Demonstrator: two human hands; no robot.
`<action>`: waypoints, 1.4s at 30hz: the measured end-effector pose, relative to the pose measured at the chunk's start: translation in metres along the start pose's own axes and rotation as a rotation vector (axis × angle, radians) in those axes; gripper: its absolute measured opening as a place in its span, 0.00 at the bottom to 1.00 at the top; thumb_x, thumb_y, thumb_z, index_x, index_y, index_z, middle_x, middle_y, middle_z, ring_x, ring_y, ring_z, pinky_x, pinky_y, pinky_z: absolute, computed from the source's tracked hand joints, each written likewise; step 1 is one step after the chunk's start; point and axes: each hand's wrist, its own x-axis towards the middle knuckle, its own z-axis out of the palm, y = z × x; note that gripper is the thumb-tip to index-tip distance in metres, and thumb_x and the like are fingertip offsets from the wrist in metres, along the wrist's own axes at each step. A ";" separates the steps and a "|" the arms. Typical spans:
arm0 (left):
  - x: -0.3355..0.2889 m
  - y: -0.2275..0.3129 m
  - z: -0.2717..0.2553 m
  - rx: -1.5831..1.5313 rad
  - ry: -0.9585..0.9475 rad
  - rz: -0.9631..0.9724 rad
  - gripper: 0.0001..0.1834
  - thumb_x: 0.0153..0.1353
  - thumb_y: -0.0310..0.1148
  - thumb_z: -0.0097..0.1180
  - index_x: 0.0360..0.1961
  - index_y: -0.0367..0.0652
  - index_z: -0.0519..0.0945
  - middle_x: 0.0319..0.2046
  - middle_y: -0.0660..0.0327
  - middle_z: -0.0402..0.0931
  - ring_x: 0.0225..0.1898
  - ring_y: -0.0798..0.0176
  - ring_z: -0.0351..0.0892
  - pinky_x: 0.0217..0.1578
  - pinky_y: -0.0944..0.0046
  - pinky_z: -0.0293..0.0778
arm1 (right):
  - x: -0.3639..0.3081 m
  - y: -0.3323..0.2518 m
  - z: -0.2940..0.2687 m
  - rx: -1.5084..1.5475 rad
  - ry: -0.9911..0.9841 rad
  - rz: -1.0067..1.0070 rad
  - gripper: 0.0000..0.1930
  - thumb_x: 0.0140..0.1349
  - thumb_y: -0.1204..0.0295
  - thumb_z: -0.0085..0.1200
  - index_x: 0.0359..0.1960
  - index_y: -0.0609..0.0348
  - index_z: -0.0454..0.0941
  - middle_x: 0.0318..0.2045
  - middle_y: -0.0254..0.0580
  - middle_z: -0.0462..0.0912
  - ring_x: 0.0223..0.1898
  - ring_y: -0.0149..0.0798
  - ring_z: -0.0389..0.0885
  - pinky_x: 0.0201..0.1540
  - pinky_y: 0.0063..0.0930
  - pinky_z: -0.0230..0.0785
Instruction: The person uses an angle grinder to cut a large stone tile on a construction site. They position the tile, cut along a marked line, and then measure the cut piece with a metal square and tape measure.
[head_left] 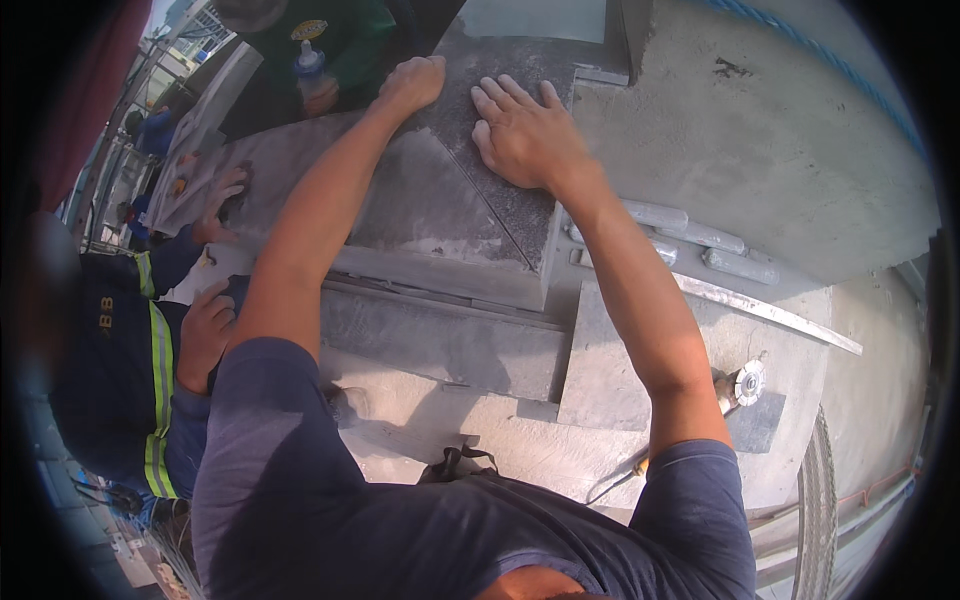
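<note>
My left hand point(412, 82) rests as a loose fist on the far part of a dark grey stone slab point(440, 200). My right hand point(525, 130) lies flat on the same slab, fingers spread, near its right corner. The slab sits on a raised step of grey stone, and a diagonal joint line runs across it between my arms. Neither hand holds anything.
An angle grinder point(742, 385) with a round disc lies on the lower ledge by my right elbow, its cable trailing left. A metal straightedge point(770, 312) lies across the ledge. A person in a dark jacket with reflective stripes point(130, 370) crouches at left; another person in green point(320, 50) stands beyond.
</note>
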 end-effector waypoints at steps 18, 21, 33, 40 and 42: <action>-0.041 0.033 -0.016 0.137 0.223 -0.031 0.30 0.80 0.47 0.38 0.69 0.36 0.76 0.72 0.36 0.75 0.69 0.32 0.80 0.70 0.37 0.74 | -0.013 -0.005 -0.007 0.348 0.182 0.185 0.19 0.72 0.72 0.54 0.62 0.62 0.81 0.67 0.55 0.82 0.71 0.58 0.76 0.74 0.56 0.67; -0.047 0.034 0.002 0.087 0.255 0.379 0.33 0.82 0.49 0.41 0.77 0.37 0.68 0.79 0.39 0.66 0.75 0.32 0.73 0.74 0.32 0.67 | -0.007 -0.006 -0.001 0.457 0.420 0.288 0.15 0.68 0.79 0.55 0.56 0.63 0.81 0.57 0.58 0.84 0.61 0.62 0.80 0.65 0.54 0.73; -0.193 0.117 0.006 0.114 0.026 0.363 0.54 0.74 0.75 0.44 0.86 0.45 0.59 0.87 0.46 0.51 0.88 0.39 0.44 0.82 0.23 0.41 | -0.086 0.006 -0.003 0.881 0.526 0.398 0.24 0.69 0.83 0.49 0.67 0.66 0.75 0.63 0.64 0.83 0.65 0.60 0.84 0.64 0.47 0.78; -0.187 0.118 0.011 0.047 -0.007 0.403 0.66 0.62 0.81 0.53 0.87 0.42 0.57 0.87 0.43 0.51 0.88 0.38 0.43 0.82 0.22 0.38 | -0.308 -0.074 0.032 0.801 0.325 0.920 0.24 0.67 0.83 0.50 0.66 0.68 0.78 0.62 0.63 0.83 0.63 0.58 0.86 0.61 0.45 0.81; -0.186 0.116 0.008 0.058 -0.016 0.398 0.64 0.62 0.79 0.53 0.87 0.42 0.58 0.87 0.42 0.51 0.88 0.37 0.43 0.82 0.21 0.37 | -0.377 -0.104 0.024 0.646 0.349 1.007 0.24 0.65 0.81 0.53 0.64 0.65 0.80 0.59 0.61 0.82 0.61 0.58 0.84 0.63 0.48 0.79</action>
